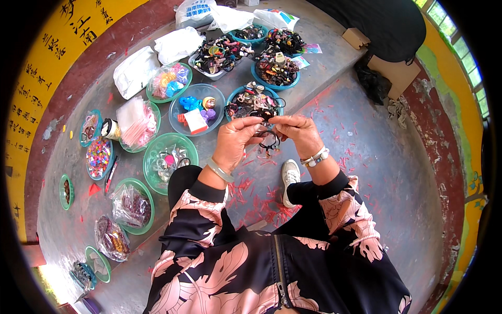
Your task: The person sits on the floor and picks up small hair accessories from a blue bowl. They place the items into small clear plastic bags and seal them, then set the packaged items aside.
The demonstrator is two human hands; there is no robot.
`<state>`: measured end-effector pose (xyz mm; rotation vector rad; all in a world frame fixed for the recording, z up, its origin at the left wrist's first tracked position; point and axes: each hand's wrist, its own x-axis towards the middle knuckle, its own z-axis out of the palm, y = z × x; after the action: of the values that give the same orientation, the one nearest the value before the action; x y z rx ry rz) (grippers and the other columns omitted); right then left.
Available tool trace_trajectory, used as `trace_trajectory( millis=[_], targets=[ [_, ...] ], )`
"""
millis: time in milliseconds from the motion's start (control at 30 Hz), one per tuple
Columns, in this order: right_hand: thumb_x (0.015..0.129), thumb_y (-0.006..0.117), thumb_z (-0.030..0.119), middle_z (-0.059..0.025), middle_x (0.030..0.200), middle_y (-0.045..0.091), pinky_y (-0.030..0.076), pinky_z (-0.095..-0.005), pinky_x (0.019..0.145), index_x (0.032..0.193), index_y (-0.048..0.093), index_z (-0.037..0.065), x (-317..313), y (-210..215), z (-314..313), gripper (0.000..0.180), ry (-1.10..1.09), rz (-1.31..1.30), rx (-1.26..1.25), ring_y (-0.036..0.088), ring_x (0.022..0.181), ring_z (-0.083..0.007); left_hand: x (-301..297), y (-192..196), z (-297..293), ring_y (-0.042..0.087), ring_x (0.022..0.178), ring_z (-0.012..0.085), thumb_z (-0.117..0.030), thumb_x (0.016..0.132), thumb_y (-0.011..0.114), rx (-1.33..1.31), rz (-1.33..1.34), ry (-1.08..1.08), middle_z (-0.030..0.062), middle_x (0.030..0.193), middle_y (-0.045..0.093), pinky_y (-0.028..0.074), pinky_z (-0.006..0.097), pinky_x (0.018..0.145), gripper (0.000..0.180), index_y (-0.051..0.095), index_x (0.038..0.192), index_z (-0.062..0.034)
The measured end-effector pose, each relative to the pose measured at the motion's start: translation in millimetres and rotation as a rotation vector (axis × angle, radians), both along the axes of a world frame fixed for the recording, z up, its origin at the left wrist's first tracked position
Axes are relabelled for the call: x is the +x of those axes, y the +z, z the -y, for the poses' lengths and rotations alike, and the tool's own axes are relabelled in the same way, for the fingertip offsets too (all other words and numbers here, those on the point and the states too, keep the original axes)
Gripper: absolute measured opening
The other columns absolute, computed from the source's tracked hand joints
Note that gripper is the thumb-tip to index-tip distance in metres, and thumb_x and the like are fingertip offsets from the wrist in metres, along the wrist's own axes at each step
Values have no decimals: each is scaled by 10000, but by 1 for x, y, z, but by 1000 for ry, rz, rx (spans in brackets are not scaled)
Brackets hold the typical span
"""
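In front of my body, my left hand [236, 140] and my right hand [301, 137] are raised close together. Thumb and fingers of each are pinched on a black hair tie [269, 140], whose thin loop hangs down between them. Small dark bits dangle at the loop's lower end, too small to make out. Just beyond my fingertips stands a blue basin [281, 99] heaped with dark hair ties and small coloured ornaments. A bracelet circles my left wrist; my right wrist carries a pale band.
Left of my hands stand a clear bowl [174, 123] of blue and purple pieces, a green bowl [148, 172] of small packets and a bowl of coloured beads [100, 157]. Further off are another hair-tie basin [296, 82] and white bags [136, 72]. Red scraps [246, 199] litter the floor.
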<state>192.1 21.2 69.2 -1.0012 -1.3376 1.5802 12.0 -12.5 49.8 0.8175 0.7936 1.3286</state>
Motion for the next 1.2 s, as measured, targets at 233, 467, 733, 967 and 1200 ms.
trace_trajectory(
  millis=[233, 467, 733, 967, 1200],
  targets=[
    [806, 523, -5, -33, 770, 626, 438, -230, 597, 865, 670, 9, 1, -1, -1, 159, 18, -37, -3, 554, 672, -102, -4, -3, 1, 630, 835, 185, -29, 850, 513, 23, 31, -5, 117, 921, 632, 538, 238, 663, 148, 609, 960, 2],
    [797, 515, -30, -27, 771, 620, 445, -226, 629, 840, 660, -8, 0, -3, -1, 153, 17, -74, -2, 546, 678, -95, -4, 0, 2, 629, 795, 173, -19, 847, 515, 35, 109, -53, 107, 910, 633, 526, 233, 686, 136, 610, 941, 5],
    [793, 484, -35, -28, 788, 625, 450, -222, 631, 830, 661, 10, 2, -7, -3, 186, 62, 37, 136, 548, 688, -92, 0, -2, -1, 624, 777, 154, -1, 814, 565, 37, -46, -1, 103, 892, 630, 518, 231, 673, 160, 598, 969, 19],
    [818, 504, 63, -35, 866, 634, 449, -248, 677, 881, 652, 33, 3, 9, -3, 164, -61, -38, 29, 561, 764, -100, 0, -3, -2, 624, 793, 168, -14, 821, 563, 64, -18, 92, 121, 904, 628, 513, 227, 670, 276, 527, 1093, 20],
    [762, 674, 142, -9, 785, 620, 444, -233, 671, 876, 648, 2, -1, -4, -6, 183, 72, 106, 2, 553, 734, -86, 6, -9, 2, 613, 811, 149, -7, 835, 536, 157, -156, 62, 114, 916, 619, 523, 243, 679, 263, 526, 1096, 31]
  ],
)
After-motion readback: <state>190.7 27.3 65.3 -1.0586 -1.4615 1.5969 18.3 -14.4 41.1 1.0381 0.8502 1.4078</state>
